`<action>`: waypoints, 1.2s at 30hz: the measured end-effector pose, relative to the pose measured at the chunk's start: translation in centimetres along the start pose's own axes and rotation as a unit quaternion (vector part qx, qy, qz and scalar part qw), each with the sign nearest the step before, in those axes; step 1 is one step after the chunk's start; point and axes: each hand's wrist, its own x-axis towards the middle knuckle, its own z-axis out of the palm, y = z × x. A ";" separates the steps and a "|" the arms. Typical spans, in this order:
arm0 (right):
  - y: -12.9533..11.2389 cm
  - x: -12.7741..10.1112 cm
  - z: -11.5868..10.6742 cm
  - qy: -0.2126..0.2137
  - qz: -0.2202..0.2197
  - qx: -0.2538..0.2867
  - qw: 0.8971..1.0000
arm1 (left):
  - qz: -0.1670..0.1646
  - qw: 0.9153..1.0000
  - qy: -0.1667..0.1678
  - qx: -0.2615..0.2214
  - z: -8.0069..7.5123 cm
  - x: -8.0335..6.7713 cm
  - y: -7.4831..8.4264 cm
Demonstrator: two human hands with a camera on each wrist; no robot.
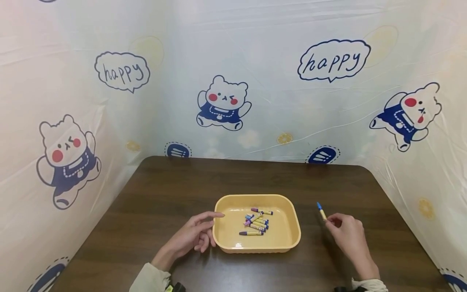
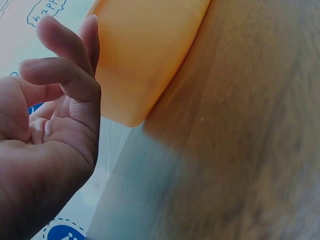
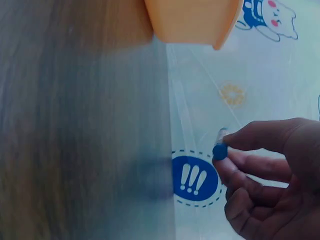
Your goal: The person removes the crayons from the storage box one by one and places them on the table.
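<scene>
A yellow plastic tray (image 1: 255, 248) stands on the table with several crayons (image 1: 254, 233) in a loose pile, their wrappers yellow and ends purple and blue. At its left end is my left hand (image 1: 191, 235), the index finger reaching over the rim and the other fingers loosely bent beside the wall. My right hand (image 1: 348, 235), to the right of the tray, pinches a blue crayon (image 1: 321, 211) between thumb and fingertips, its blue tip pointing away from me. In the right wrist view, the blue end of this crayon (image 3: 220, 151) faces the camera.
The dark brown wooden table (image 1: 189, 178) has rounded far corners. Pale curtain (image 1: 273, 105) printed with bears and the word "happy" hangs behind it and along both sides.
</scene>
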 end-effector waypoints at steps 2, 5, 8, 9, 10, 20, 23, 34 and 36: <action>0.4 0.0 -0.1 -0.017 0.017 -0.007 1.000 | -0.001 1.000 -0.001 -0.003 0.0 0.0 0.0; 0.9 0.0 -0.2 -0.030 0.035 -0.016 0.999 | -0.002 1.000 0.000 -0.003 -0.1 0.0 -0.1; 1.3 -0.1 -0.2 -0.052 0.053 -0.024 0.997 | 0.000 1.000 0.003 -0.001 -0.1 0.0 -0.1; 1.4 -0.1 -0.2 -0.064 0.060 -0.027 0.996 | 0.000 1.000 0.003 -0.001 -0.1 0.0 -0.2; 1.5 -0.1 -0.1 -0.076 0.065 -0.030 0.994 | -0.001 1.000 0.004 0.000 -0.1 0.0 -0.2; 2.0 0.2 0.0 -0.156 0.109 -0.030 0.981 | 0.004 1.000 0.001 -0.002 0.0 -0.1 -0.1; 1.9 0.2 0.0 -0.162 0.114 -0.030 0.980 | 0.009 1.000 -0.001 -0.001 0.0 -0.1 -0.2; 1.0 -0.2 -0.5 -0.139 0.111 -0.034 0.983 | 0.004 1.000 0.000 -0.007 -0.1 -0.1 -0.2; 0.4 -0.3 -0.5 -0.118 0.099 -0.020 0.988 | 0.001 1.000 0.001 -0.011 -0.1 -0.1 -0.1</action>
